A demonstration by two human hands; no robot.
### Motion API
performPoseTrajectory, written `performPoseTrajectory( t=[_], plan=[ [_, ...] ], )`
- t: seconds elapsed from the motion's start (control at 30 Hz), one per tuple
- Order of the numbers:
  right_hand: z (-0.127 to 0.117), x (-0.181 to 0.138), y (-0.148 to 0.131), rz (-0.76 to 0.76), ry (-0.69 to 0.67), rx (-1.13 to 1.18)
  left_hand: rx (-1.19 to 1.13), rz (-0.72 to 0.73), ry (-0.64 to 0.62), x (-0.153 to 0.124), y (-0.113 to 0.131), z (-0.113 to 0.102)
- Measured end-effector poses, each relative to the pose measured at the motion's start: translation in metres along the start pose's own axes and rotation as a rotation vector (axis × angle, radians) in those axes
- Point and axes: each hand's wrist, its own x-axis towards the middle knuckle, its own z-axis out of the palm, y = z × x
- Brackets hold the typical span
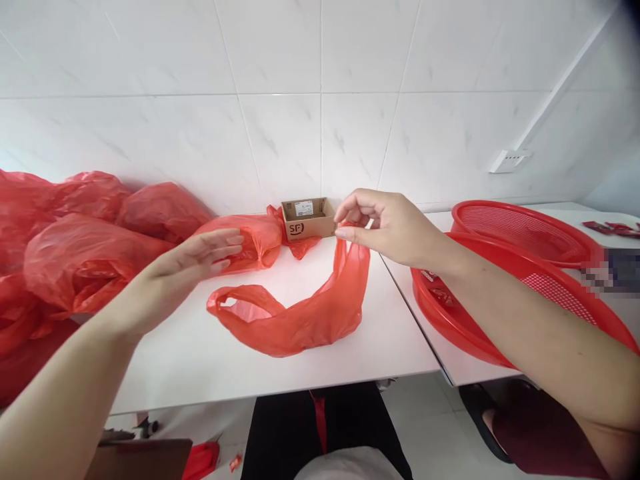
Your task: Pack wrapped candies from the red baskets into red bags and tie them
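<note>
My right hand pinches one handle of a red plastic carrier bag and lifts that end off the white table. The rest of the bag lies crumpled on the table, its other handle loop at the left. My left hand hovers over the table with fingers stretched out flat, holding nothing, just left of the bag and next to another red bag. A small open cardboard box stands against the tiled wall behind my right hand.
A heap of filled red bags covers the left of the table. Two red plastic mesh baskets lie stacked on the adjoining table at the right, under my right forearm. A wall socket is above them.
</note>
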Motion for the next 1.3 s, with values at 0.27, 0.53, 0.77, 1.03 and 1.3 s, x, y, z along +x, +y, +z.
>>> performPoseTrajectory(
  t=[0.27, 0.53, 0.77, 1.03, 1.3],
  plan=[
    [-0.002, -0.004, 0.013, 0.053, -0.002, 0.015, 0.232, -0.118, -0.553, -0.005, -0.018, 0.000],
    [-0.005, -0.006, 0.008, 0.050, -0.009, 0.000, 0.010, -0.122, -0.477, 0.011, -0.008, 0.054],
    [0.005, -0.001, -0.011, -0.091, -0.145, 0.056, -0.655, -0.363, -0.287, 0.019, 0.001, 0.088],
    [0.051, 0.018, -0.024, -0.090, -0.305, 0.132, -0.202, -0.244, -0.636, 0.020, 0.024, 0.099],
    [0.043, 0.007, 0.002, -0.050, -0.218, 0.079, -0.291, -0.331, -0.420, 0.027, 0.010, 0.091]
  ],
)
